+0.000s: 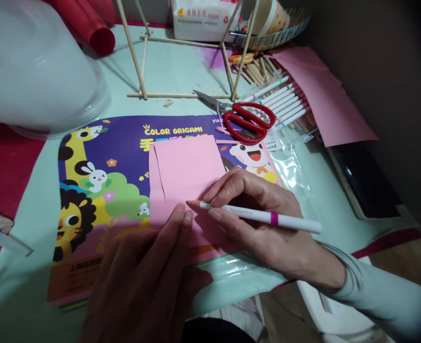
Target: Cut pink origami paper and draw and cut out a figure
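A sheet of pink paper [192, 166] lies on the colourful origami paper pack [125, 131], with a thin dark line or slit near its left side. My left hand [142, 271] rests on the paper's lower part, its fingers stretched out and fingertips pressing down. Between the thumb and fingers of my right hand [267, 219] is a white felt-tip pen [253, 216] with a purple band. The pen's orange-brown tip is at the paper, just beyond my left fingertips; whether it touches cannot be made out. Red-handled scissors [249, 121] lie partly open beyond the paper.
A wooden stick frame [182, 95] stands at the back. Several white markers [285, 107] lie in a clear sleeve beside loose sticks [256, 69]. Pink sheets [328, 105] and a dark phone-like object [364, 181] are at right. A large translucent container [35, 71] fills the upper left.
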`<state>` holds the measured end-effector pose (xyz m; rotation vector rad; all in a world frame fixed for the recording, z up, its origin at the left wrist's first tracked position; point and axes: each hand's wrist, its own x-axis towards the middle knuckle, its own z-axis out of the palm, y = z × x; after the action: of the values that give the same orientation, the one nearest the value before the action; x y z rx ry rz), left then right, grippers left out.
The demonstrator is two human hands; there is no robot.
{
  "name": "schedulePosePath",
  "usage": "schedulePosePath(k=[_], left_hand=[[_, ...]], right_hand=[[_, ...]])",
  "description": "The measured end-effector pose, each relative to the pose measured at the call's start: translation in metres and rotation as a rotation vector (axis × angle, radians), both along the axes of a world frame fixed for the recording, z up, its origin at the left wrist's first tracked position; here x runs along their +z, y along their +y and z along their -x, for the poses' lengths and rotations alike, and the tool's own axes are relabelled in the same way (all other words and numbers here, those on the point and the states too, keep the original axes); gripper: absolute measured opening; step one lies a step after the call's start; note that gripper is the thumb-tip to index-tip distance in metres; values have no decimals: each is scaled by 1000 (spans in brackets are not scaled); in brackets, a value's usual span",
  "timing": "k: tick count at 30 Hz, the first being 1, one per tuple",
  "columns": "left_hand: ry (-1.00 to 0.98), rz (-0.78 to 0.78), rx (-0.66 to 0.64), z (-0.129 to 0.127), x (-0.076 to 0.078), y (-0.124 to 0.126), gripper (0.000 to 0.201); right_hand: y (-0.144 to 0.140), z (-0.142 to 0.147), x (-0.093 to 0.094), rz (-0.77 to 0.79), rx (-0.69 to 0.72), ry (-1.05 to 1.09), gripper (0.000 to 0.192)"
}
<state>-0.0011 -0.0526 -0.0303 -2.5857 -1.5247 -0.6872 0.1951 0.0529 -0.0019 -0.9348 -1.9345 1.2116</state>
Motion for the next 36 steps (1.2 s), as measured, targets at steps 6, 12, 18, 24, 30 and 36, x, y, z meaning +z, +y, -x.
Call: schedulePosePath(k=[6,12,18,24,30,36], left_hand=[[-2,-7,11,-1,0,1,51],[-33,-2,17,-4,0,1,51],[-4,-11,4,-1,1,0,55],[-4,-5,-10,-2,3,2,57],[-45,5,24,-3,2,-1,54],[-9,-10,1,-1,1,-2,53]], right_hand=[[0,0,-1,-17,10,-1,8],[1,0,-1,-25,21,-11,10],[-1,-1,-1,-13,28,-1,11],[0,0,0,-27,17,-8,12],[-1,1,1,-17,14,-9,9],[-1,0,1,-26,14,-14,7]])
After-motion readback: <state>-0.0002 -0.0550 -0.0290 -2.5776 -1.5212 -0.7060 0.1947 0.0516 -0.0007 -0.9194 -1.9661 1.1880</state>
